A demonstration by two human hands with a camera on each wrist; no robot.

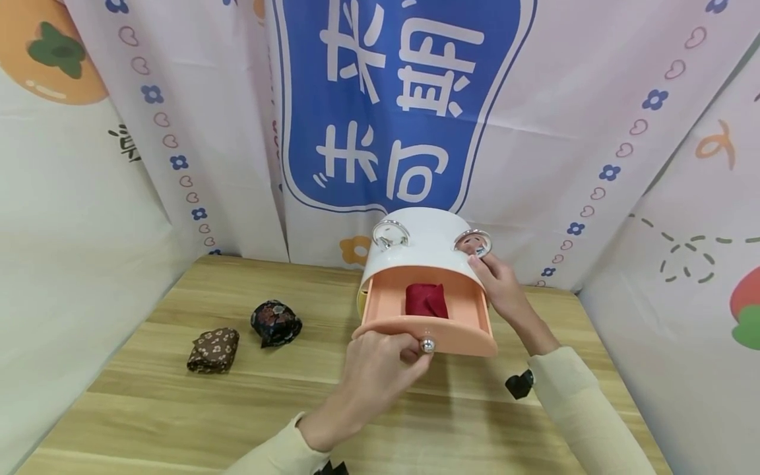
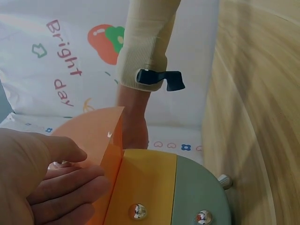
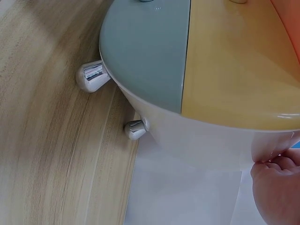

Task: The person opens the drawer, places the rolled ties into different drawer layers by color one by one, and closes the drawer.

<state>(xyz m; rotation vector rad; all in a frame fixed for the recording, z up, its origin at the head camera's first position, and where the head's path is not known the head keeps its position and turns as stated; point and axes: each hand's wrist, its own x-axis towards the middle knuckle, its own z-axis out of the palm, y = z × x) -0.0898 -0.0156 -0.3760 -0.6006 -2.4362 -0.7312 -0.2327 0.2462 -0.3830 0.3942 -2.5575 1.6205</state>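
A white rounded drawer cabinet (image 1: 418,241) stands at the back of the table, its peach drawer (image 1: 380,300) pulled out. Inside the drawer lies a folded dark red cloth bundle (image 1: 424,300). My left hand (image 1: 380,369) pinches the drawer's silver knob (image 1: 427,344) between thumb and fingers. On the cabinet's right side, my right hand (image 1: 501,290) grips the white shell just below a silver ring (image 1: 473,243); curled fingers show against the shell in the right wrist view. Under the peach drawer, the yellow drawer (image 2: 145,183) and green drawer (image 2: 199,187) are closed.
On the table (image 1: 178,422) to the left lie a brown flowered cloth bundle (image 1: 214,350) and a black flowered one (image 1: 276,323). A second silver ring (image 1: 390,234) tops the cabinet's left. Printed curtains (image 1: 225,132) hang behind. Silver feet (image 3: 91,76) support the cabinet.
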